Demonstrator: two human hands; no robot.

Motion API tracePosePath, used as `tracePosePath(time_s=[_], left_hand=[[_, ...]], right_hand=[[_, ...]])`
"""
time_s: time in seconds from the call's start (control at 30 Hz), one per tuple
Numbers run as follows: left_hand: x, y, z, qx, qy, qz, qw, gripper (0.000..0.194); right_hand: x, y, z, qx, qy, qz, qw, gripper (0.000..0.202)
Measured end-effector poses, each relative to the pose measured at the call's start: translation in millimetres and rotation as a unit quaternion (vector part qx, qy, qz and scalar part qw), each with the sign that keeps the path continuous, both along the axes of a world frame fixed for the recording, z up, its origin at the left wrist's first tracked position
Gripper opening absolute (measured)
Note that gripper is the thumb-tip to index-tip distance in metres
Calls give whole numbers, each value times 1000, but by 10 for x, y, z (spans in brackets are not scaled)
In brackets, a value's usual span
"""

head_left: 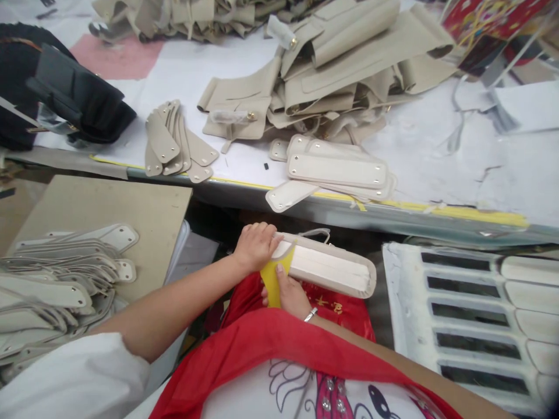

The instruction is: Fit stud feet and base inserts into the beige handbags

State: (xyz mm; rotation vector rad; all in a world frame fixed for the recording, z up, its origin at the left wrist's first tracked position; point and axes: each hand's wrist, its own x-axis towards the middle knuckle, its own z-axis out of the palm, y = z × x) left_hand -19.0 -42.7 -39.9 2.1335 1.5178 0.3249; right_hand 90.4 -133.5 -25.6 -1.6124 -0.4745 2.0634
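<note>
Over my lap lies a long beige leather bag piece with rounded ends and a pale panel along its top. My left hand is closed around its left end, fingers curled over the edge. A flat yellow piece, its material unclear, lies across that end. My right hand, with a bracelet at the wrist, grips the yellow piece, thumb on top and fingers underneath. A thin pale strap loops up behind the beige piece.
Beige leather straps with studs lie at the table's front edge, beside a fanned stack. Behind are beige bag panels; a black bag sits left. Strap piles cover a board; a slatted white rack stands right.
</note>
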Motion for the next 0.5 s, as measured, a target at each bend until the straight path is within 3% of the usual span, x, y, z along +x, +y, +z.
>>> tracePosePath(time_s=[0.13,0.3,0.4,0.5], left_hand=[[74,5,-4,30,85,-30,996,37],[145,-1,-8,15,69,10,997,42],[77,16,-21,-76,-79,82,991,45],[-110,24,-55,-202,-290,173,919,64]], right_hand=[[97,39,10,-37,14,7,999,53],[121,25,-26,-9,19,-9,1000,53],[96,-73,34,-14,21,-23,999,52],[271,-190,210,-15,73,-18,997,53]])
